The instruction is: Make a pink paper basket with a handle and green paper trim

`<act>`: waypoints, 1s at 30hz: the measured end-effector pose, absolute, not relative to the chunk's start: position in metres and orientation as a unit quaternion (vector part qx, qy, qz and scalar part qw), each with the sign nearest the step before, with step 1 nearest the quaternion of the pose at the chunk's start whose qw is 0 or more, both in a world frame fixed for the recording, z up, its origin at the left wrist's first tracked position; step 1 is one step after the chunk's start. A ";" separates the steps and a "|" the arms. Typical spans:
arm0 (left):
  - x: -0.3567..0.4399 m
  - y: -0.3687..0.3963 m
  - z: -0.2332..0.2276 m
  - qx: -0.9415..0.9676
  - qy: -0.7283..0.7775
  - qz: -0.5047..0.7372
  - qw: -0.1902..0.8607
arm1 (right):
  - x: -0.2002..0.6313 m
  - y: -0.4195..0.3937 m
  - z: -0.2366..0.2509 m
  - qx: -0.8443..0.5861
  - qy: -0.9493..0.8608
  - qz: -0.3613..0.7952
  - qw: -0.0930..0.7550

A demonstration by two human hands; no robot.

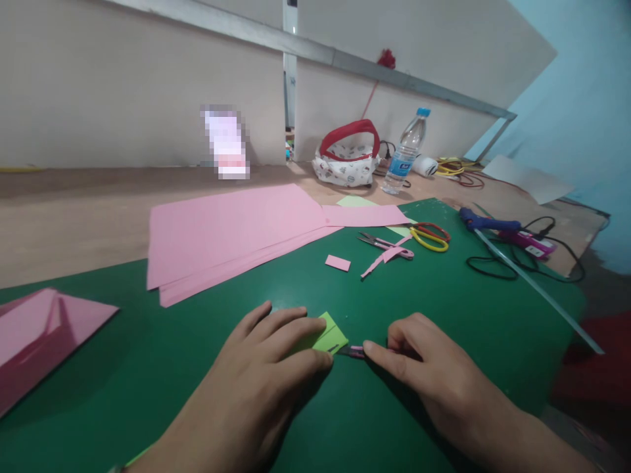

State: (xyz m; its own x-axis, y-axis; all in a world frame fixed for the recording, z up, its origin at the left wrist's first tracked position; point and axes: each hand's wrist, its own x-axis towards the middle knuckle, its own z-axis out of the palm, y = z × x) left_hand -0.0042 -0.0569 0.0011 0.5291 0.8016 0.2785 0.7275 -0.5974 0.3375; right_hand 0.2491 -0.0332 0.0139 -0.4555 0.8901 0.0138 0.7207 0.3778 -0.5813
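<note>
Taking the folded green paper point(332, 334) as the clock's centre, with twelve pointing away from the person, the paper lies on the green tabletop point(384, 427), its free corner pointing toward three. The left hand point(280, 348) comes in from seven, fingers spread and laid down rather than clenched, index finger and thumb pinning the paper on either side. At three, the right hand point(438, 368) has its fingers curled in a pinch on a small dark-and-pink tool point(353, 351), whose dark end meets the paper's corner; whether it sits over, under or inside the fold cannot be told. The likeliest trouble is that end slipping: it points at the left thumb, so a sudden push could nick skin or tear the fold, and a light left-hand press could let the paper skid or turn. As for writing, none is legible: the water bottle point(405, 154) at one has a blue label too small to read, the purple box point(530, 244) at two bears an unreadable white sticker, and the phone point(227, 143) at eleven is pixelated. The bag point(345, 164) at twelve carries only small printed figures.
</note>
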 end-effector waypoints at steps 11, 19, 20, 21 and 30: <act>-0.005 -0.058 0.004 0.872 0.448 0.172 0.100 | 0.254 -0.034 0.006 -0.427 -0.869 0.182 0.172; 0.000 -0.062 0.007 0.854 0.476 0.183 0.106 | 0.250 -0.035 0.008 -0.435 -0.869 0.168 0.162; 0.000 -0.062 0.007 0.854 0.475 0.185 0.108 | 0.251 -0.035 0.007 -0.413 -0.884 0.152 0.160; 0.001 -0.062 0.006 0.853 0.475 0.186 0.110 | 0.252 -0.035 0.007 -0.394 -0.895 0.137 0.158; -0.001 -0.062 0.004 0.852 0.473 0.191 0.117 | 0.251 -0.035 0.006 -0.380 -0.904 0.112 0.160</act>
